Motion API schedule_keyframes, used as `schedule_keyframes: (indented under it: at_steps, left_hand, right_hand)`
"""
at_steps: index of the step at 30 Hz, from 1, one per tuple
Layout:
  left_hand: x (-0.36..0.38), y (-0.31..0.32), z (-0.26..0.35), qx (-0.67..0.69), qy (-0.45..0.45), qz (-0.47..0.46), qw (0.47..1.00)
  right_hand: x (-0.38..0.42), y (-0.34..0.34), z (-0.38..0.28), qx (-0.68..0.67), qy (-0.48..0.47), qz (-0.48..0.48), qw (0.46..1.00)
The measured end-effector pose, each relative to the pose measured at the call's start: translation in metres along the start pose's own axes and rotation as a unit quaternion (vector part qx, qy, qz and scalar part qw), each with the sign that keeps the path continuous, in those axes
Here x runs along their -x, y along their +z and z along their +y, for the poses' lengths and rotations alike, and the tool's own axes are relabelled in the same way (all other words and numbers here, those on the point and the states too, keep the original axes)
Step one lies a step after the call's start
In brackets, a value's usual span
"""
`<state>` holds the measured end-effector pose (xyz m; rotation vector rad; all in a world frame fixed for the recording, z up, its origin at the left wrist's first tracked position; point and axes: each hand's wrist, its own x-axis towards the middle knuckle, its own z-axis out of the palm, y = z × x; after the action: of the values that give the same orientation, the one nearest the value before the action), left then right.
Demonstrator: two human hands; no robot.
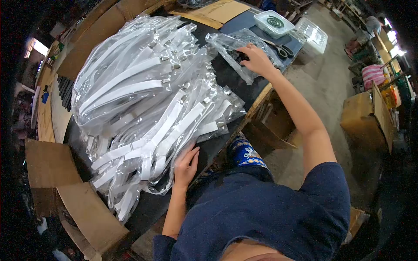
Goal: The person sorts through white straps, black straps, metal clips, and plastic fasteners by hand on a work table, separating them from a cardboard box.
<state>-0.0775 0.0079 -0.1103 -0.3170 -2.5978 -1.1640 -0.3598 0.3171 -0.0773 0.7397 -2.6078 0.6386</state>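
Observation:
A large heap of white elastic suspenders [152, 143] with metal clips lies in clear plastic bags across the dark tabletop. My left hand [186, 167] rests against the near edge of this heap, its fingers loosely bent and touching the plastic; no firm grip shows. Farther off, my right hand [257, 61] reaches over a clear plastic bag [228, 50] with small dark pieces in it. Its thumb and forefinger are apart, and the other fingers are partly hidden. Black-handled scissors [283, 51] lie just right of that bag.
A clear plastic tub [274, 23] with a dark green coil stands at the table's far right corner, beside another clear container [314, 35]. Cardboard flaps [91, 215] border the table at left. A cardboard box [363, 115] sits on the floor at right; a person [365, 32] is farther back.

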Motion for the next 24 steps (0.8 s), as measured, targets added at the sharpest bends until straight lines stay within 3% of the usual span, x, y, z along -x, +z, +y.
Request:
schedule_keyframes:
  at_steps: [2, 5, 6, 8, 10, 12, 17, 24]
  left_hand:
    - [0.002, -0.001, -0.001, -0.008, 0.006, -0.004, 1.0]
    - [0.002, -0.003, -0.002, 0.002, 0.062, -0.007, 0.998]
    - [0.0, -0.005, 0.0, 0.016, 0.08, -0.036, 0.996]
    - [0.002, -0.007, -0.002, 0.065, 0.081, -0.089, 0.991]
    - [0.006, -0.007, 0.003, 0.136, 0.043, -0.114, 0.983]
    - [0.01, -0.004, 0.01, 0.138, 0.06, -0.13, 0.98]
    - [0.016, 0.002, 0.028, 0.168, 0.061, -0.141, 0.974]
    - [0.013, -0.004, 0.023, 0.159, 0.038, -0.115, 0.98]
  right_hand:
    - [-0.001, 0.004, -0.003, 0.065, 0.079, -0.032, 0.994]
    - [0.001, 0.016, 0.002, 0.121, 0.107, -0.032, 0.986]
    - [0.0, 0.016, 0.006, 0.116, 0.102, -0.035, 0.987]
    - [0.001, 0.021, 0.01, 0.089, -0.001, -0.078, 0.993]
    - [0.006, 0.027, 0.006, 0.11, -0.043, -0.049, 0.992]
    - [0.003, 0.034, 0.011, 0.114, -0.069, 0.016, 0.991]
    - [0.002, 0.025, 0.005, 0.1, -0.084, -0.014, 0.991]
    - [-0.005, -0.007, -0.025, 0.018, -0.068, 0.15, 0.986]
